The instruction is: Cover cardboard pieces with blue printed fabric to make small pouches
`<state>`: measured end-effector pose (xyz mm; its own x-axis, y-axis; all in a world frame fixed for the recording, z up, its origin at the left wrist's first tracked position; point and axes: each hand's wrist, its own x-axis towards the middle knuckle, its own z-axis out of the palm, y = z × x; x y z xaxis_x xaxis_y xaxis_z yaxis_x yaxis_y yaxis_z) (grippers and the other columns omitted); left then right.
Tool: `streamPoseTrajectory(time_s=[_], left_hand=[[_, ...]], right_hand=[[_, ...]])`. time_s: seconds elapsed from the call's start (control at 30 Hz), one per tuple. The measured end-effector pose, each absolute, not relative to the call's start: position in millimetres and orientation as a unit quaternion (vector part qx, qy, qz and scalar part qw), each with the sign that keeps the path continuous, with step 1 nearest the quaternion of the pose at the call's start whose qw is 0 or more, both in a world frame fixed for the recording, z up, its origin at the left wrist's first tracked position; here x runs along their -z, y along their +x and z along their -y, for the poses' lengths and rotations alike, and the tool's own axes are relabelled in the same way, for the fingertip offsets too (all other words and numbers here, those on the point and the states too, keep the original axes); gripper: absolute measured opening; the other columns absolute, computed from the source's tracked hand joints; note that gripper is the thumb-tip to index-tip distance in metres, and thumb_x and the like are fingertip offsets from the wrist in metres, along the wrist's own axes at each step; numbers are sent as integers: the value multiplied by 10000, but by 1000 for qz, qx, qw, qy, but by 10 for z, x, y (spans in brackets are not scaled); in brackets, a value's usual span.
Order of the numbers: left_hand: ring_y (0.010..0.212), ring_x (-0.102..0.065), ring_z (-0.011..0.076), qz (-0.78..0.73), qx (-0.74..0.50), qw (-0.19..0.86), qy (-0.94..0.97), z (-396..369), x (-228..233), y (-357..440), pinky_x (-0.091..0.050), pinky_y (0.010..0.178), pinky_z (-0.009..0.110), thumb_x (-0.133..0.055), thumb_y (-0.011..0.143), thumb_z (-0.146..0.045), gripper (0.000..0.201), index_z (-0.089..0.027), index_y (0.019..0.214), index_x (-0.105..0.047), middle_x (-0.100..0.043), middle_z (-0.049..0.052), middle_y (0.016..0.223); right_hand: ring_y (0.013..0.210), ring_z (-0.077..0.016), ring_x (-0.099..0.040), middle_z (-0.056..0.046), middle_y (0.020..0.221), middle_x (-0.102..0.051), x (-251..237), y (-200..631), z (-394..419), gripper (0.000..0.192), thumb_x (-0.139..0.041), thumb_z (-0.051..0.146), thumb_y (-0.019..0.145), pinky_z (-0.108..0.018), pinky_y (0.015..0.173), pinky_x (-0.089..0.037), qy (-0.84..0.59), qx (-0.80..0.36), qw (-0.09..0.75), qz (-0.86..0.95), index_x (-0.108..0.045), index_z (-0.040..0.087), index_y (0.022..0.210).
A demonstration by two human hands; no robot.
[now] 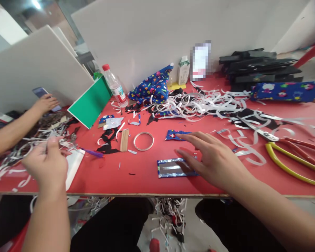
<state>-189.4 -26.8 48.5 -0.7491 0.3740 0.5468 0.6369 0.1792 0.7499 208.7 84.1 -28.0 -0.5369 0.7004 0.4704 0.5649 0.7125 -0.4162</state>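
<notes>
My left hand (47, 161) is raised over the left side of the table, its fingers curled in; what they hold, if anything, is too unclear to make out. Below it lies a flat white piece (75, 164). My right hand (212, 157) hovers with fingers stretched apart, holding nothing. Under its fingers is a flat dark panel (170, 168) edged with blue patterned fabric and shiny strips. A small folded piece of blue patterned fabric (172, 135) lies just beyond the index finger. To the left rest a roll of narrow tape (134, 142) and a tan strip (124, 140).
Yellow-and-red-handled scissors (271, 137) lie at right. White strip scraps (199, 105) spread behind, near a blue patterned bundle (153, 85), bottle (117, 89) and carton (183, 71). Dark pieces (259, 64) are stacked at back right. A green board (91, 101) stands before another person's hand (44, 103) holding a phone.
</notes>
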Motion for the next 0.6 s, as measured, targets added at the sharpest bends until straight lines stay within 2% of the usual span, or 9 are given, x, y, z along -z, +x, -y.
streamPoseTrajectory(time_s=[0.03, 0.1, 0.17, 0.23, 0.4, 0.47, 0.53, 0.6], left_hand=[[494, -545, 180, 726, 608, 105, -303, 261, -494, -1880, -418, 550, 303, -644, 849, -153, 94, -164, 759, -669, -583, -36, 532], [491, -617, 174, 648, 713, -4, -269, 234, -507, -1798, -453, 528, 289, -578, 888, -113, 150, -151, 757, -641, -654, -12, 587], [531, -682, 191, 629, 721, -90, -276, 197, -500, -1677, -485, 526, 296, -563, 940, -169, 164, -123, 818, -663, -755, 69, 739], [539, -694, 187, 623, 716, -123, -291, 158, -471, -1554, -483, 519, 286, -620, 935, -231, 165, -100, 856, -683, -780, 115, 813], [496, -573, 133, 570, 756, -111, -304, 97, -422, -1371, -412, 498, 258, -695, 889, -297, 221, -141, 744, -632, -602, 9, 563], [494, -515, 121, 556, 764, -126, -302, 104, -444, -1340, -365, 486, 250, -670, 898, -296, 232, -164, 715, -614, -543, -5, 533], [470, -435, 104, 547, 767, -158, -296, 131, -483, -1315, -326, 470, 244, -673, 894, -317, 259, -186, 687, -590, -483, -21, 524], [454, -355, 90, 534, 772, -197, -283, 166, -519, -1296, -315, 460, 239, -710, 869, -331, 272, -201, 677, -567, -427, -42, 538]], right_hand=[[1082, -325, -743, -147, 1229, -749, 286, 2080, -842, 361, -567, 395, 1049, -508, 936, -601, -363, -104, 316, 871, -676, 193, 1328], [1076, -332, -747, -148, 1238, -748, 305, 2072, -845, 363, -561, 412, 1050, -514, 926, -605, -364, -99, 318, 870, -679, 200, 1320], [1073, -338, -750, -152, 1253, -748, 323, 2073, -845, 368, -554, 424, 1050, -523, 920, -608, -363, -99, 319, 870, -679, 203, 1316], [1082, -339, -750, -152, 1271, -747, 323, 2072, -831, 367, -553, 418, 1049, -525, 922, -607, -359, -107, 319, 871, -674, 209, 1325], [1099, -331, -738, -140, 1228, -758, 126, 1712, -703, 303, -616, 350, 1015, -512, 932, -601, -357, -163, 310, 866, -700, 227, 1280], [1118, -323, -719, -133, 1230, -754, -15, 1302, -654, 308, -671, 326, 981, -495, 953, -591, -299, -230, 265, 887, -705, 220, 1269], [1251, -327, -656, -154, 1361, -698, -145, 788, -639, 435, -693, 341, 979, -481, 1020, -552, -246, -299, 237, 891, -642, 195, 1386], [1287, -328, -624, -180, 1404, -668, -232, 282, -661, 503, -727, 288, 954, -456, 1011, -532, -208, -328, 216, 896, -598, 159, 1423]])
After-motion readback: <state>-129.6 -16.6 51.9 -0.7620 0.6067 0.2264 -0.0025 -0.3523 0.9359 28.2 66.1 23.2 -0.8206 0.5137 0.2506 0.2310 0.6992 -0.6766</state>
